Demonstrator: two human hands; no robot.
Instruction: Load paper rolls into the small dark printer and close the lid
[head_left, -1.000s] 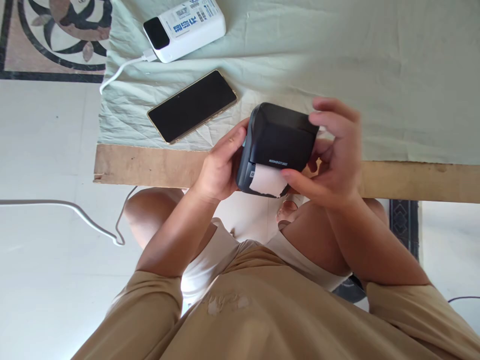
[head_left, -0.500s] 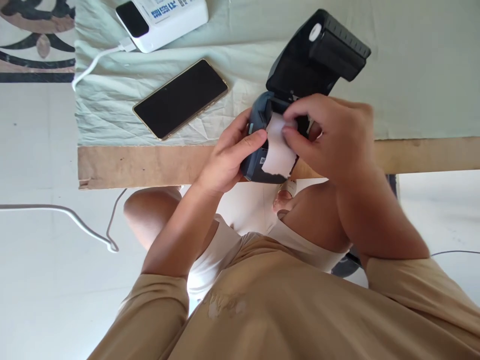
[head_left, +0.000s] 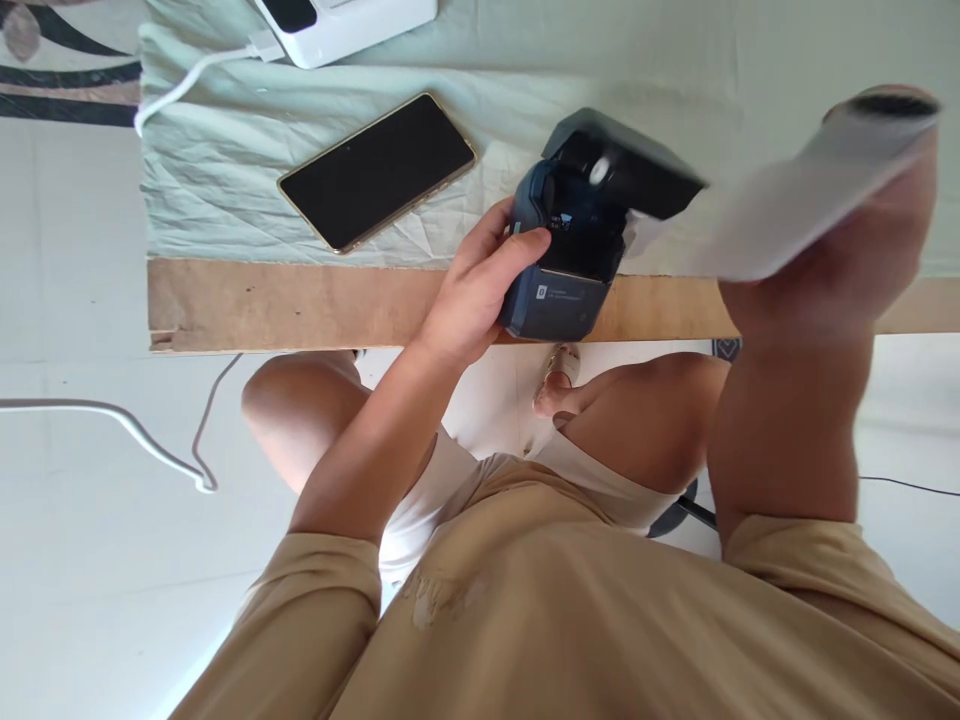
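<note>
My left hand is wrapped round the left side of a dark portable label printer, its thumb at the edge of the paper bay. The printer's hinged black lid is raised and smeared by motion. Nothing white shows inside the bay. Off to the right, above the cloth, my right hand is closed on a white paper roll whose loose strip trails towards the printer. Blur hides most of those fingers. A dark round shape shows at the paper's upper end.
A black-screened phone lies left of the printer on the pale green cloth. Behind it stands a white power bank with a white cable plugged in. A bare wooden edge runs along the table front.
My right hand has pulled the paper out of the printer and swung it to the right. The lid has tipped lower. My left hand keeps its hold on the printer.
</note>
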